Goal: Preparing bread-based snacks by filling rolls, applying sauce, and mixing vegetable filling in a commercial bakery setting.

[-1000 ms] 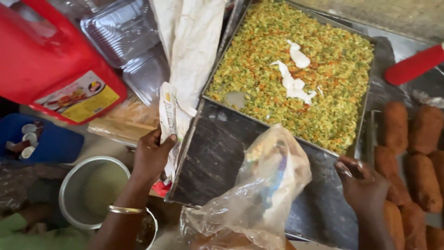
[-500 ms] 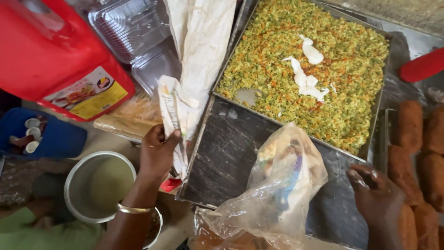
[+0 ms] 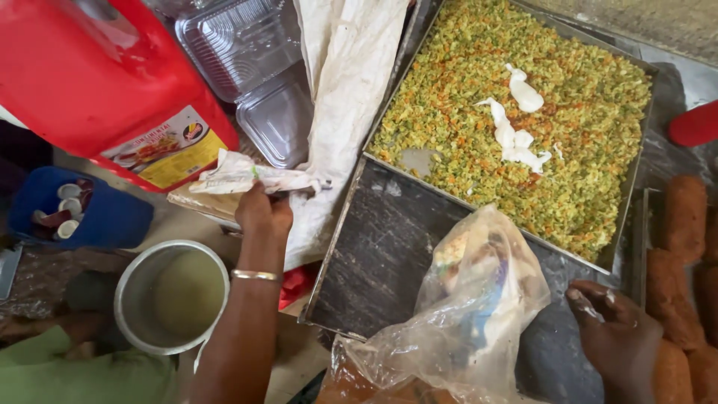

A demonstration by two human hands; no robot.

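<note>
Our left hand (image 3: 263, 213) has lifted the crumpled paper (image 3: 247, 176) toward the bench's left edge, grip closed on it; right hand (image 3: 615, 337) rests loosely open.

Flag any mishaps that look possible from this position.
The left hand pinches a crumpled paper packet above the open steel pot; it might drop in. The right hand, smeared white, rests on the dark tray beside the loose plastic bag and could smear it or knock it off.
</note>
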